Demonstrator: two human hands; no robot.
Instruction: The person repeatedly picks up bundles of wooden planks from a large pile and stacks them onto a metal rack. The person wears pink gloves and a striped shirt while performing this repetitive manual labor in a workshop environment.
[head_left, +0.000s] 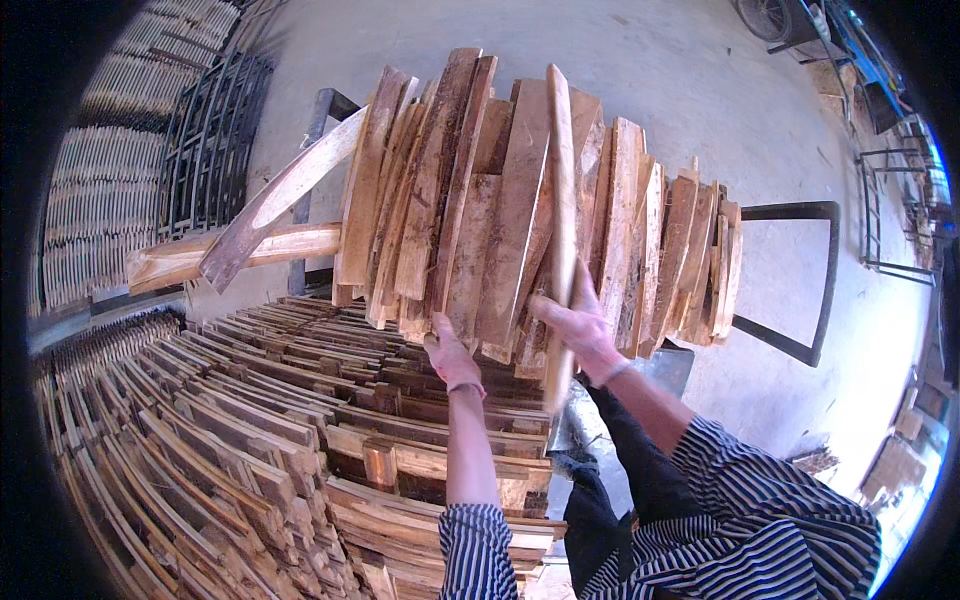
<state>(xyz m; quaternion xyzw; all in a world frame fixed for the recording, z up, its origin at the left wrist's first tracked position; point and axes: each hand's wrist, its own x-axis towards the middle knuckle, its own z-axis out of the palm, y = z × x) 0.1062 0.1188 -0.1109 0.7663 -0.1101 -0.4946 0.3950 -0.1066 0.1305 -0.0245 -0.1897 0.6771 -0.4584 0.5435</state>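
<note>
A pile of rough wooden slats (515,210) lies side by side in front of me, their ends toward me. My right hand (582,328) grips a narrow, pale wooden slat (562,180) near its lower end, thumb on one side and fingers on the other. That slat stands out above the pile and is slightly blurred at its near end. To the left, my left hand (453,360) is closed at the near end of a darker, bark-edged slat (462,190), thumb up against it. Its other fingers are partly hidden.
Two longer pieces, a curved slat (285,195) and a thick pale one (235,252), jut out leftward. Stacked slats (220,430) fill the lower left. A dark metal frame (828,280) sticks out right of the pile. More racks (215,140) stand at the far left.
</note>
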